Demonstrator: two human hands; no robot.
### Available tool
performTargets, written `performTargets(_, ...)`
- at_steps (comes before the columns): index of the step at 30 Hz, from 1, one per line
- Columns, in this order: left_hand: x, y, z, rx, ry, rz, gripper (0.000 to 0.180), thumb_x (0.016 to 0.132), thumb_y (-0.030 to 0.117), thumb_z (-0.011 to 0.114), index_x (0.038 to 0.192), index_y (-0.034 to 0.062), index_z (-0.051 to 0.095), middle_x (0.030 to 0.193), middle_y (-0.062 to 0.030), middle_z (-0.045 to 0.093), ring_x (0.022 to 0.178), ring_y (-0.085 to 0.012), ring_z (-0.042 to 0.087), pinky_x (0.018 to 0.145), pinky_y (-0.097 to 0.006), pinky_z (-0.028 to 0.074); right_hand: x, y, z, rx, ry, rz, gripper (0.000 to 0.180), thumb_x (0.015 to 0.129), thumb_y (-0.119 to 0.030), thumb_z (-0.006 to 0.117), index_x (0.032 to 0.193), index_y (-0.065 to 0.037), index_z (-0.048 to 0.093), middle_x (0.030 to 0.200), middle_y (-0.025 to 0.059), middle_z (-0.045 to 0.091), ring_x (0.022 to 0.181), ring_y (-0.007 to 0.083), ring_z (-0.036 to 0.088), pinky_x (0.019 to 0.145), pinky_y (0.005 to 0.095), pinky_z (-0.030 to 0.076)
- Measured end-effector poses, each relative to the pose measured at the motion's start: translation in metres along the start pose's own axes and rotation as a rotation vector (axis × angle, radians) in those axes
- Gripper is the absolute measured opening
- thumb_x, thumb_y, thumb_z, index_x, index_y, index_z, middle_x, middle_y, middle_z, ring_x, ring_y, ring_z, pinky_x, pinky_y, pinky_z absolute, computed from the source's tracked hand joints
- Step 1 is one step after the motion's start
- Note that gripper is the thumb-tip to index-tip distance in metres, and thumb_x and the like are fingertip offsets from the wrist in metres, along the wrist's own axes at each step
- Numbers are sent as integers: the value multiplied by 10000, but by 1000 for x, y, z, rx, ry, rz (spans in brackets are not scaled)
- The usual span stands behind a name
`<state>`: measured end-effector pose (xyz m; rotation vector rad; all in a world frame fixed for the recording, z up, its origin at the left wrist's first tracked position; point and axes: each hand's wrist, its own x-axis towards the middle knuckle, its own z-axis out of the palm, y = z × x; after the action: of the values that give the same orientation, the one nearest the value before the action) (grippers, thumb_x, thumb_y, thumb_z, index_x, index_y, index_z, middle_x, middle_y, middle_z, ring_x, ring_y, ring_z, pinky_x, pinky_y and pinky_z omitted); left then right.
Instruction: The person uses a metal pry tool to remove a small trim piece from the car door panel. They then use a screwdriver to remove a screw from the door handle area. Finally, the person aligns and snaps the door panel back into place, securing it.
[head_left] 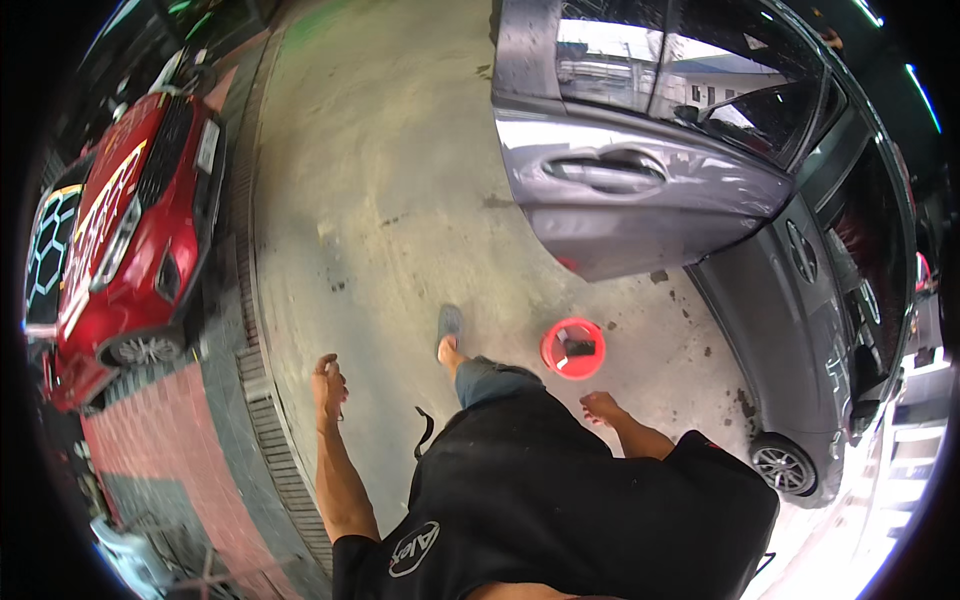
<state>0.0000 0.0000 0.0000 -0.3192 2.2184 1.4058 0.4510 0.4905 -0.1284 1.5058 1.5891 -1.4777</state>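
My left hand [328, 386] hangs at my side over the wet concrete, fingers loosely curled with nothing in them. My right hand [603, 406] swings low beside my body, fingers relaxed and empty, nearest to a red bucket [573, 348] standing on the floor just ahead. My foot in a blue sandal [449, 326] steps forward between the two hands. A grey car [800, 300] stands to the right with its door [620, 190] swung open toward me.
A red car [130, 220] is parked at the left beyond a drain grate [262, 400] and a red-brick strip [150, 440]. Wet concrete floor [380, 180] stretches ahead. The grey car's wheel [783, 466] is at lower right.
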Motion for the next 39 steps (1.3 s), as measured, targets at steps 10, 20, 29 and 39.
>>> performTargets(10, 248, -37, -33, 543, -440, -269, 260, 929, 196, 537, 830, -12, 656, 598, -143, 603, 450, -259, 601, 393, -433, 459, 41, -270, 86, 379, 71, -25, 327, 940, -383, 690, 1083, -89, 680, 921, 41, 693, 756, 168, 702, 598, 362, 542)
performTargets(20, 483, 133, -20, 893, -800, -300, 244, 997, 273, 505, 962, 57, 611, 607, -115, 555, 426, -215, 522, 364, -368, 401, 58, -366, 169, 688, 441, 292, 400, 941, -432, 678, 1150, -91, 692, 884, 43, 700, 747, 171, 706, 620, 333, 565)
performTargets(29, 805, 445, 135, 832, -590, -443, 332, 1014, 277, 533, 743, 100, 459, 578, -60, 436, 424, -185, 425, 363, -337, 330, 78, -537, 233, 736, 315, 254, 316, 973, -395, 655, 1108, -115, 715, 916, 14, 689, 708, 127, 669, 573, 302, 518)
performTargets(39, 771, 628, 525, 859, -1071, 276, 319, 1068, 259, 532, 1309, 71, 624, 607, 4, 479, 441, -102, 429, 389, -283, 355, 142, -638, 172, 941, 617, 291, 432, 950, -414, 637, 1077, -8, 711, 835, 93, 716, 753, 172, 688, 714, 365, 549)
